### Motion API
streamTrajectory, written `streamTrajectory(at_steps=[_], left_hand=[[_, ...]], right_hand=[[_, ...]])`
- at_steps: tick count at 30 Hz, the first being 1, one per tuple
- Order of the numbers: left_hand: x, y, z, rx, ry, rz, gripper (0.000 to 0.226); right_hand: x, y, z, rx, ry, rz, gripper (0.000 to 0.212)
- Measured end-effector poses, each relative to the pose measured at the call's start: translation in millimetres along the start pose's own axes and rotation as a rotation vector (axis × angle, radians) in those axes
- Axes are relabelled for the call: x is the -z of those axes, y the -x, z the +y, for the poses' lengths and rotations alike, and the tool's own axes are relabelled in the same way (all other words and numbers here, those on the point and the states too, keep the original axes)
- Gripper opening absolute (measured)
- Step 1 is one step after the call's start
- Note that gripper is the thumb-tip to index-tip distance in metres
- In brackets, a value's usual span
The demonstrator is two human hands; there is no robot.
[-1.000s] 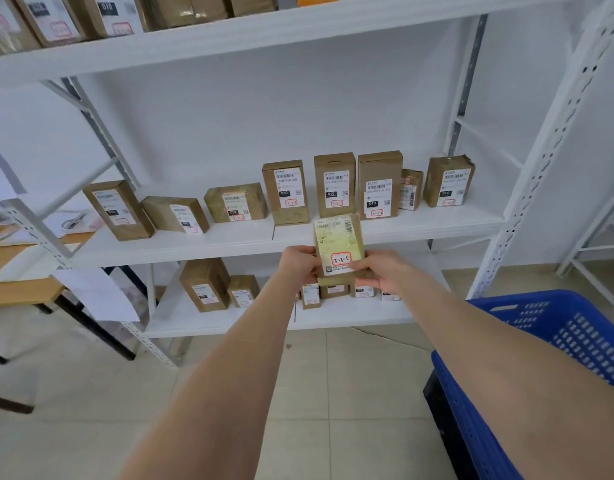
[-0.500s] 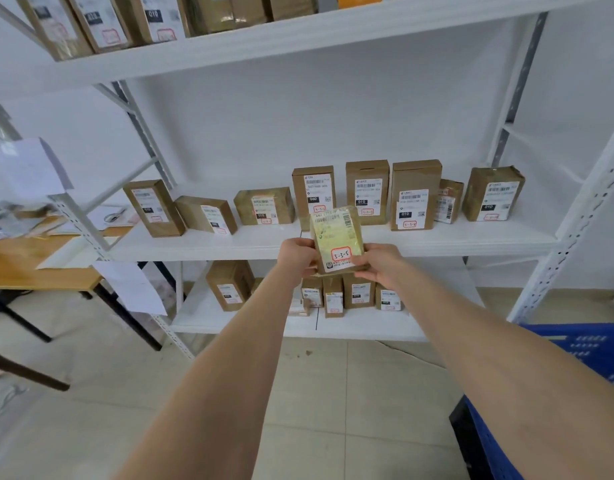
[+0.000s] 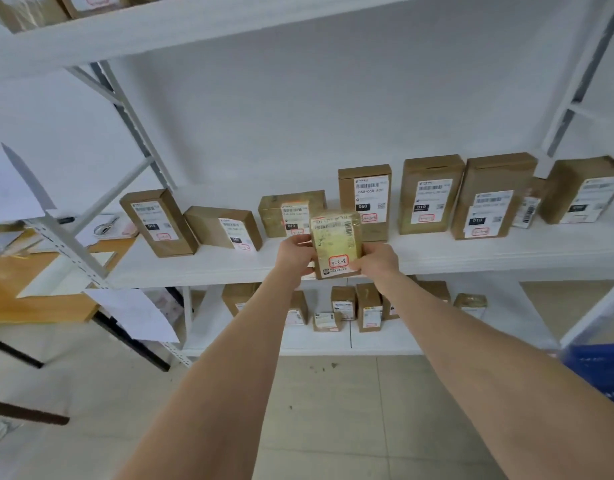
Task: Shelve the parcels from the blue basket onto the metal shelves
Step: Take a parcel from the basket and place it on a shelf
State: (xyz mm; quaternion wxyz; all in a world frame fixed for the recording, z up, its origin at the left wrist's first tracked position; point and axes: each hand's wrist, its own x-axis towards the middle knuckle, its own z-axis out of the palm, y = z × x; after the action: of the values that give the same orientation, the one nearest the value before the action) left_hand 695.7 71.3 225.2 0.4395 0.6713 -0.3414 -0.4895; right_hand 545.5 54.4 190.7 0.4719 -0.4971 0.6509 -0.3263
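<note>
A small tape-wrapped parcel (image 3: 336, 244) with a yellowish label marked 3-3-5 is upright in front of the middle metal shelf (image 3: 471, 252). My left hand (image 3: 296, 255) grips its left edge and my right hand (image 3: 376, 261) grips its right edge. The parcel's bottom is at the shelf's front lip, just ahead of the row of brown cardboard parcels (image 3: 432, 194) standing on that shelf. A corner of the blue basket (image 3: 600, 372) shows at the right edge, blurred.
More small parcels (image 3: 367, 308) stand on the lower shelf, and others sit on the top shelf (image 3: 90, 1). A wooden desk (image 3: 31, 282) with papers is at the left behind the slanted upright (image 3: 69, 251). Tiled floor lies below.
Both hands have carried the parcel up and forward to the middle shelf's front edge. The view has moved closer to the shelves and shifted left, so the blue basket has nearly left the frame.
</note>
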Motion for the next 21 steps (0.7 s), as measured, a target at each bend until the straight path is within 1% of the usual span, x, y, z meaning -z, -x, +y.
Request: streamTrajectory(at_steps=[3,7,16,21], left_hand=[[13,-35,-1,0.006,-0.001,-0.033,0.037],[23,-66,-5,0.008,-0.008,-0.061,0.027],[27,-117,-23,0.012,-0.016,-0.108,0.032],[19,-137,-33,0.011,-0.033,-0.142,0.032]], right_hand=[[-27,-22,-7,0.013,0.053,0.059,0.038],[-50,-46,-11,0.035,0.081,0.084,0.038],[-77,-84,0,0.019,0.108,0.109,0.036],[-78,-93,8,-0.002,0.143,0.145,0.026]])
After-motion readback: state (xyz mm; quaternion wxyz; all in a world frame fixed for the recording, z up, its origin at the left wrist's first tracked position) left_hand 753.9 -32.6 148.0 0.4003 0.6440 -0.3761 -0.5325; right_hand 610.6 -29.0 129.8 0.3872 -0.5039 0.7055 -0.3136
